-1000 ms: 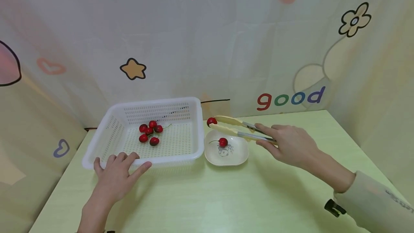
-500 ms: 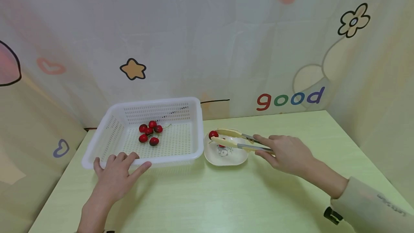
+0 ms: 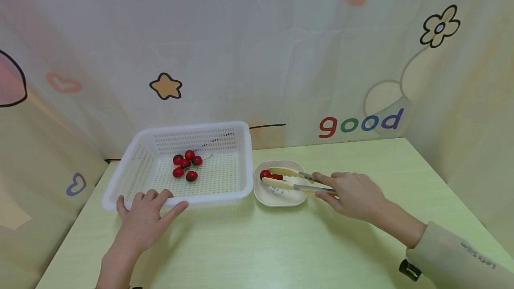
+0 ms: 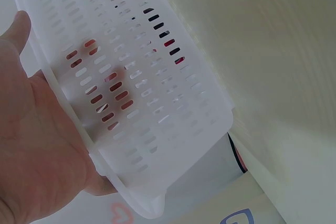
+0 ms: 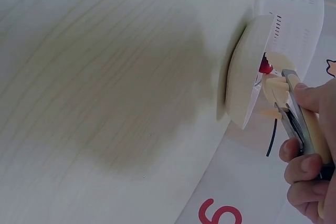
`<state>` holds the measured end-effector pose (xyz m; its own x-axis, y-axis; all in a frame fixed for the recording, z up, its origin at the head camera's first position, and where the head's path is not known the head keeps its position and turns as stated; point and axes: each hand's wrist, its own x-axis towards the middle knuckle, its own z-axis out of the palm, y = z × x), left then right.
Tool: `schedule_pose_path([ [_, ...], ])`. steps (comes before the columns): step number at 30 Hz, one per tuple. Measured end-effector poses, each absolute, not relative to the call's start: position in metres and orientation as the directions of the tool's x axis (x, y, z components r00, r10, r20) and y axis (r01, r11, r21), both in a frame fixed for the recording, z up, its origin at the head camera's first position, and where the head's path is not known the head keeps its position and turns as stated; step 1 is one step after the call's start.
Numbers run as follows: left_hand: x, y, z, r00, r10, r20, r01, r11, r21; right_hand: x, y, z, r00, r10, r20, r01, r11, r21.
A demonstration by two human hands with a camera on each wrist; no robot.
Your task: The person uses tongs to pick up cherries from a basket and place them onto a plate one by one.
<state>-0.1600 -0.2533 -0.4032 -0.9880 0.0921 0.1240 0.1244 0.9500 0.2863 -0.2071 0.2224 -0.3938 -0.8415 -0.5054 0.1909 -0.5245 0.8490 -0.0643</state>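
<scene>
Printed curtain (image 3: 281,57): pale fabric across the back, bearing an orange star (image 3: 166,86), a flower (image 3: 440,26) and the word "good" (image 3: 361,121) in coloured letters.
Table (image 3: 281,244): light green-yellow in the head view, with faint wood grain.
White plastic basket (image 3: 217,197): slotted and rectangular, on the left part of the table.
Sleeve (image 3: 453,253): pale, with dark lettering, on the right arm.
Right hand (image 3: 353,195): fingers and thumb closed round the tongs (image 3: 313,189), near their rear end.
Left hand (image 3: 144,217): fingers hooked over the basket's near rim, palm outside the wall, thumb spread to the right.
Tongs: metal arms with cream tips, partly parted, reaching over the small dish.
Small dish (image 3: 295,197): cream, rounded, with a drawing inside, just right of the basket.
Cherries in the basket (image 3: 185,163): six red ones clustered near the middle of its floor.
Cherry at the tips (image 3: 265,174): between the tongs' ends, over the dish; how firmly pinched, cannot tell.
Second cherry (image 3: 277,177): just beside it, in the dish, seen between the tongs' arms.
</scene>
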Motion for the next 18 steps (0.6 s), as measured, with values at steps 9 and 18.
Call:
schedule_pose_path([
  [9,-0.1601,-0.2532,-0.4035,-0.988,0.094,0.126,0.127,0.950,0.284,-0.2067,0.2223,-0.3935,-0.839,-0.502,0.208,-0.523,0.850,-0.060],
  [18,-0.1601,-0.2533,-0.4034,-0.988,0.095,0.121,0.127,0.949,0.289,-0.2106,0.2212,-0.3860,-0.834,-0.485,0.265,-0.516,0.855,-0.059],
])
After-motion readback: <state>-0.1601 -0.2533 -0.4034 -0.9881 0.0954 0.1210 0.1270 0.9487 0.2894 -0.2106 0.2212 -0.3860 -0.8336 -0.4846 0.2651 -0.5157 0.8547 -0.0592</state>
